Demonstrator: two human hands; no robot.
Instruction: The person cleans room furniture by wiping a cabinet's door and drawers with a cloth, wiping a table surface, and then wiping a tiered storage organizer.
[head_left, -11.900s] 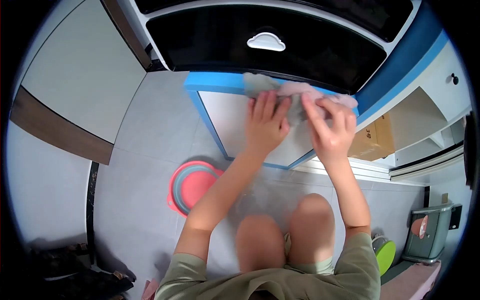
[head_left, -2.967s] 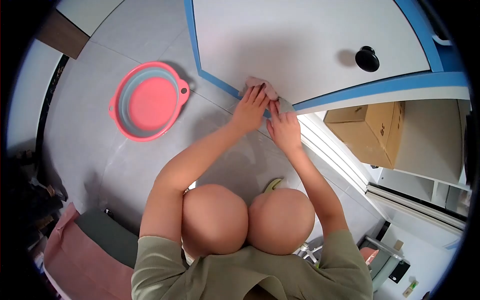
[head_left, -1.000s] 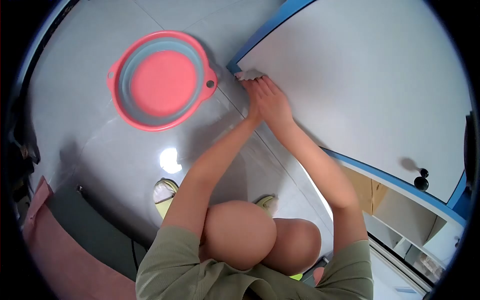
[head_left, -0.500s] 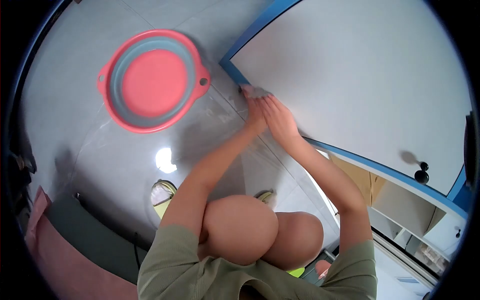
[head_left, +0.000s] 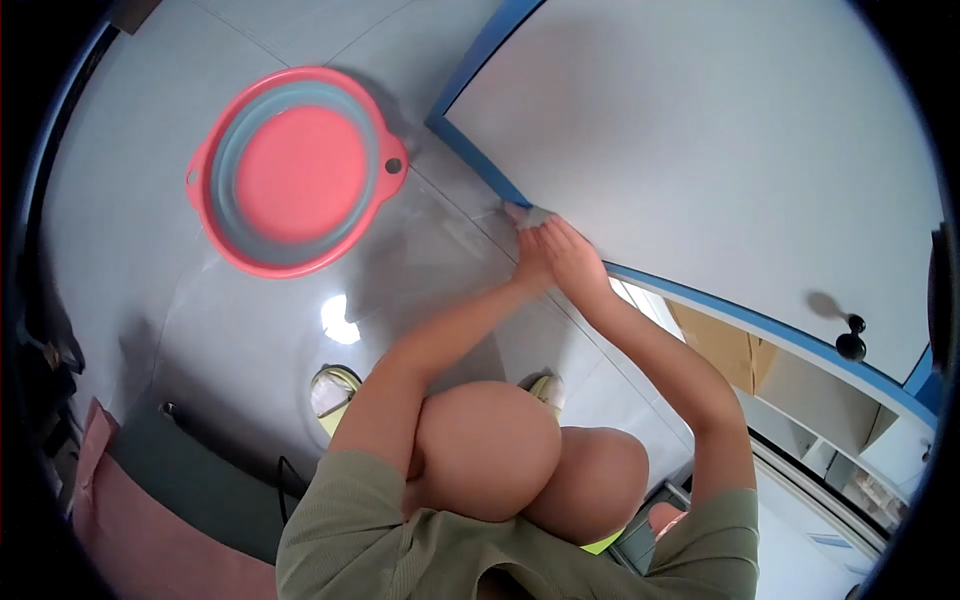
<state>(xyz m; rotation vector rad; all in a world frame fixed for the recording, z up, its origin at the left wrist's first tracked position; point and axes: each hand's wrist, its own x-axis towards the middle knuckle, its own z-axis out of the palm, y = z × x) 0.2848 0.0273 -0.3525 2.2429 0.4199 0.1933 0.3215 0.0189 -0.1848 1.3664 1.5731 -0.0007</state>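
A white cabinet door (head_left: 690,150) with a blue edge fills the upper right. At its blue lower edge, my left hand (head_left: 534,256) and my right hand (head_left: 577,262) are side by side and touching. Both press a small greyish cloth (head_left: 538,217) round the edge. My left hand is on the floor side of the door, its fingertips partly hidden by the cloth and the edge. My right hand lies against the white face, fingers pressed together over the cloth.
A pink and grey collapsible basin (head_left: 300,175) with water-like shine stands on the grey tiled floor (head_left: 250,330) at left. Behind the door are open shelves with a cardboard box (head_left: 715,345). A black knob (head_left: 850,345) sticks out. A pink and dark-green covered seat (head_left: 190,500) is lower left.
Both hands have slid together with the cloth along the door's blue edge, away from the far corner and toward me. The view has shifted slightly.
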